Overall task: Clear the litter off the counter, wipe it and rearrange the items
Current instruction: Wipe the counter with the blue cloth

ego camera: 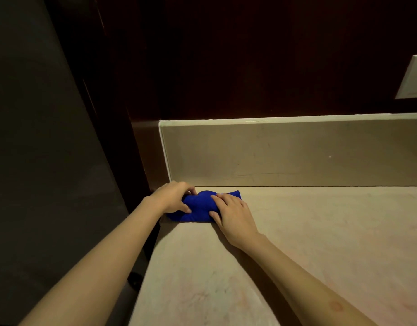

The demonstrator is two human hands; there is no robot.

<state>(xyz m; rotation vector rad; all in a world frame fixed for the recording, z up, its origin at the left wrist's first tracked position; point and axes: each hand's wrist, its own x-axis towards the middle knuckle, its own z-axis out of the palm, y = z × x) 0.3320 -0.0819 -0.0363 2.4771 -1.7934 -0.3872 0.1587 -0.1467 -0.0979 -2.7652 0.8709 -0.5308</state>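
Observation:
A bunched blue cloth [201, 206] lies on the beige counter [297, 231] in its far left corner, against the low backsplash. My left hand [172, 197] grips the cloth's left end with curled fingers and thumb. From the right, my right hand [233, 214] lies over the other end, fingers on top and thumb tucked against its near edge. Part of the cloth is hidden under both hands.
A beige backsplash [297, 154] runs along the counter's far side below a dark wooden wall. A white wall plate [413, 78] sits at the upper right. The counter's left edge [146, 267] drops off beside a dark panel.

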